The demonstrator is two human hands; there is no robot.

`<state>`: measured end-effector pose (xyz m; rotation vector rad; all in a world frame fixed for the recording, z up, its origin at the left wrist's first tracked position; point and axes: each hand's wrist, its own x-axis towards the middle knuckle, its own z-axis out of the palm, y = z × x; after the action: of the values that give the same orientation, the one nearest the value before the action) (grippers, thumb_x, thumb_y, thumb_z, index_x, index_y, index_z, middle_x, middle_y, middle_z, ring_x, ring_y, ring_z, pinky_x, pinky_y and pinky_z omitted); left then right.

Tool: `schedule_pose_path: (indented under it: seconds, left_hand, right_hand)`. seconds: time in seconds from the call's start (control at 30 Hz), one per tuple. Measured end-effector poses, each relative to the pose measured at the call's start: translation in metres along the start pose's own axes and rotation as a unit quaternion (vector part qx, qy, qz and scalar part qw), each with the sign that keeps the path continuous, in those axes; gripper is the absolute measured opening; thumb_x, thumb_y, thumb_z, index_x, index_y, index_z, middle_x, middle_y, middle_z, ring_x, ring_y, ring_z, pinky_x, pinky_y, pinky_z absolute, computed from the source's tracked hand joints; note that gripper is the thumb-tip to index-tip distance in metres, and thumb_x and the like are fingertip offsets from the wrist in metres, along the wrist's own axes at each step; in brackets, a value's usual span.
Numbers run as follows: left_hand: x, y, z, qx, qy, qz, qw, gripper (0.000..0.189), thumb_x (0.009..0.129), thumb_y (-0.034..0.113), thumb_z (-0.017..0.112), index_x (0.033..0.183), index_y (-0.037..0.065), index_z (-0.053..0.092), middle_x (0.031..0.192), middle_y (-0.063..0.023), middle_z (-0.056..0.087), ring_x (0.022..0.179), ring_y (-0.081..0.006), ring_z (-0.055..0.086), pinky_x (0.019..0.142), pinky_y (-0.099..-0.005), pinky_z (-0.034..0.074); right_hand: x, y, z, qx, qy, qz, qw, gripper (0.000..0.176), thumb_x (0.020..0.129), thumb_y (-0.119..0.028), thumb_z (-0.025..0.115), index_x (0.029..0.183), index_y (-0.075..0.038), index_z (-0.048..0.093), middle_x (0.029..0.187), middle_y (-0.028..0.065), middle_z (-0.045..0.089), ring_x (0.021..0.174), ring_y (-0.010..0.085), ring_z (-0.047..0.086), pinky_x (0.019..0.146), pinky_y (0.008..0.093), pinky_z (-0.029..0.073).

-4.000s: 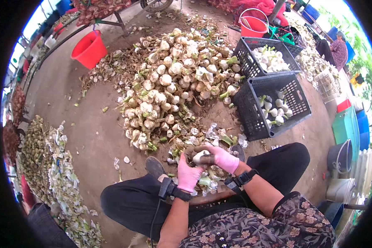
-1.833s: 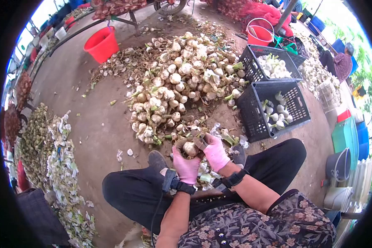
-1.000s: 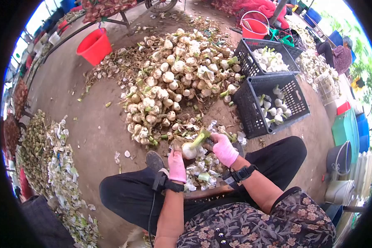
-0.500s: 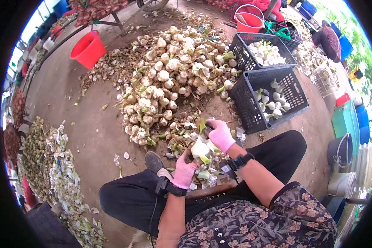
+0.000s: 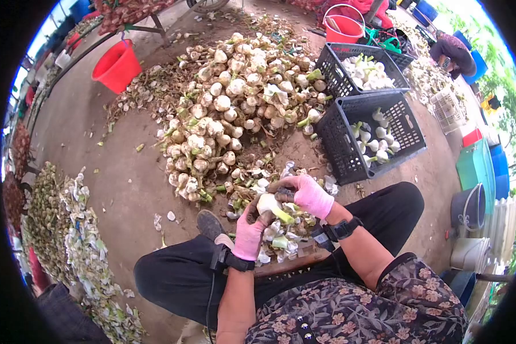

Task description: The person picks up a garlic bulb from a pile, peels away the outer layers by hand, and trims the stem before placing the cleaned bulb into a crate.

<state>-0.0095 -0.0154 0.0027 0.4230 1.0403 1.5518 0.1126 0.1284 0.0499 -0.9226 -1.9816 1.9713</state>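
A white garlic bulb [image 5: 268, 204] with a short green stem sits between my hands above my lap. My left hand [image 5: 250, 231], in a pink glove with dirty fingertips, is closed around its left side. My right hand [image 5: 308, 195], gloved alike, has its fingers curled against the bulb's upper right side; whether they also pinch a strip of skin is hidden. Peeled skins and stem pieces [image 5: 281, 243] lie just below the hands. Beyond them spreads a large heap of unpeeled garlic bulbs [image 5: 229, 109].
A black crate [image 5: 341, 146] with several cleaned bulbs stands at right, another fuller black crate [image 5: 332, 71] behind it. Red buckets [image 5: 117, 66] stand farther off. Skins [image 5: 92, 246] litter the left floor. Buckets [image 5: 469, 206] line the right. Another person [image 5: 456, 54] crouches at far right.
The bulb has turned so its stem points down to the right. My right hand has come lower, and the green leafy strip at its fingers is out of sight. The view has shifted slightly.
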Motion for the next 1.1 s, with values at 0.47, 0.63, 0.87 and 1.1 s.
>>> schedule_pose_path:
  seconds: [0.47, 0.63, 0.87, 1.1]
  left_hand:
    - [-0.003, -0.017, -0.016, -0.309, 0.019, -0.156, 0.938, 0.041, 0.091, 0.029, 0.046, 0.123, 0.003, 0.049, 0.114, -0.0130, 0.058, 0.103, -0.0271, 0.057, 0.090, -0.0417, 0.047]
    - [-0.001, -0.018, -0.022, -0.465, -0.181, -0.140, 0.855, 0.039, 0.090, 0.015, 0.050, 0.127, 0.003, 0.045, 0.121, -0.0118, 0.055, 0.109, -0.0223, 0.055, 0.094, -0.0374, 0.045]
    - [0.002, -0.006, -0.005, -0.240, -0.003, -0.032, 0.970, 0.051, 0.082, 0.006, 0.065, 0.128, 0.004, 0.043, 0.117, -0.0094, 0.057, 0.106, -0.0231, 0.057, 0.091, -0.0337, 0.048]
    - [0.008, 0.003, 0.005, 0.036, 0.099, 0.038, 0.994, 0.058, 0.069, -0.006, 0.074, 0.120, 0.001, 0.046, 0.109, -0.0103, 0.059, 0.098, -0.0177, 0.059, 0.085, -0.0299, 0.049]
  right_hand:
    - [0.006, -0.002, 0.020, -0.198, 0.117, -0.107, 0.967, 0.021, 0.072, 0.007, 0.055, 0.090, -0.002, 0.061, 0.084, 0.0165, 0.062, 0.082, 0.0311, 0.061, 0.073, 0.0344, 0.048]
    - [0.023, 0.079, 0.006, -0.336, 0.037, -0.030, 0.941, 0.023, 0.072, 0.001, 0.056, 0.094, -0.006, 0.062, 0.085, 0.0162, 0.063, 0.084, 0.0331, 0.061, 0.073, 0.0381, 0.048]
    - [-0.004, 0.025, 0.003, -0.375, 0.058, -0.015, 0.925, 0.068, 0.066, 0.007, 0.055, 0.129, -0.017, 0.049, 0.130, 0.0183, 0.045, 0.118, 0.0345, 0.047, 0.099, 0.0365, 0.039]
    - [-0.013, 0.015, 0.013, -0.102, -0.005, -0.099, 0.990, 0.053, 0.072, 0.007, 0.055, 0.123, -0.006, 0.053, 0.117, 0.0124, 0.059, 0.105, 0.0214, 0.057, 0.091, 0.0335, 0.044]
